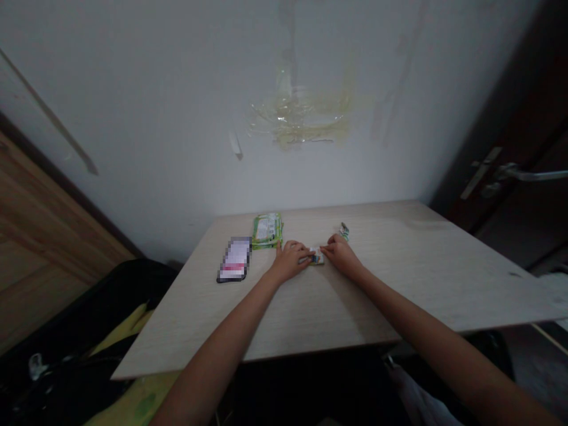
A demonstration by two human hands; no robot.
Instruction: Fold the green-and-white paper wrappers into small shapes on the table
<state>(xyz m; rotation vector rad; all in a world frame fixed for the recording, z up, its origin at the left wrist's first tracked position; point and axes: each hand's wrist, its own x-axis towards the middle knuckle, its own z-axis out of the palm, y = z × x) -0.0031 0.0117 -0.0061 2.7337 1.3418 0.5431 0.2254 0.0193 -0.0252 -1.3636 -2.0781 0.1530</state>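
A small, flat, white packet-like piece (pixel 317 257) with coloured print lies on the table between my hands. My left hand (pixel 290 260) presses its fingertips on the piece's left side, holding it. From the right, my right hand (pixel 342 255) has its fingers pinched together at the upper right edge. Just behind my right hand sits a small crumpled green-and-white scrap (pixel 344 230), partly hidden by it. A stack of green-and-white packets (pixel 267 228) lies beyond my left hand, close to its raised thumb.
A phone (pixel 235 259) with a blurred screen lies left of the packets. The pale tabletop (pixel 399 254) meets a wall (pixel 177 118) carrying peeling clear tape (pixel 306 118). At right is a dark door with a metal handle (pixel 532 174); dark bags (pixel 146 278) stand at left.
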